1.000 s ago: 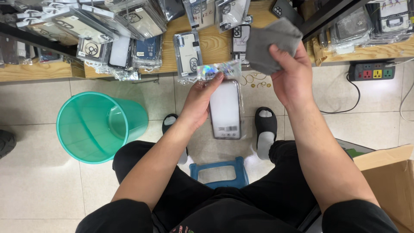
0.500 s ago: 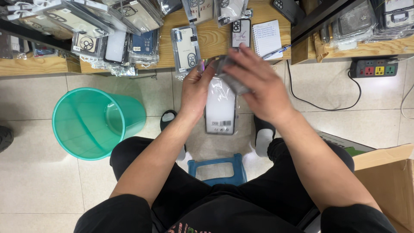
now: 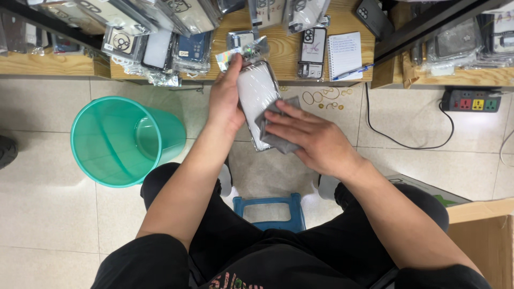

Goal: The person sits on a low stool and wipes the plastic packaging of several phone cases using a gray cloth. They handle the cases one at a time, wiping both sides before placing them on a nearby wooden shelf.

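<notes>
**Right hand pressed a grey cloth on a phone case**

Right hand (image 3: 310, 140) lay flat, fingers together, pressing a grey cloth (image 3: 278, 140) onto the lower half of the phone case (image 3: 256, 99). From my remote seat I saw the left hand (image 3: 226, 99) curled around the case's left edge, thumb and fingers pinching it along with a crinkled, shiny plastic wrapper (image 3: 243, 53) at its top. The case was held in the air above the floor, just in front of the shelf edge. It looked clear or milky white, a rounded rectangle with a thin dark rim, smooth and glossy. The cloth was soft and matt, folded into an uneven patch.

Nearest me were black trousers and a black shirt, and below the knees a blue plastic stool (image 3: 270, 211). At the right edge stood a brown cardboard box (image 3: 482, 235). To the left sat a round teal plastic bin (image 3: 120, 139), smooth-walled, on the pale tiled floor (image 3: 48, 214).

Further off, a low wooden shelf (image 3: 289, 53) carried many phone cases in clear plastic sleeves (image 3: 160, 48), a small lined notepad (image 3: 345, 53) with a blue pen (image 3: 353, 72), and loose rubber bands (image 3: 321, 99) lay on the tiles below it. A black cable (image 3: 396, 140) ran across the floor to a dark power strip (image 3: 471, 100) with coloured sockets.
</notes>
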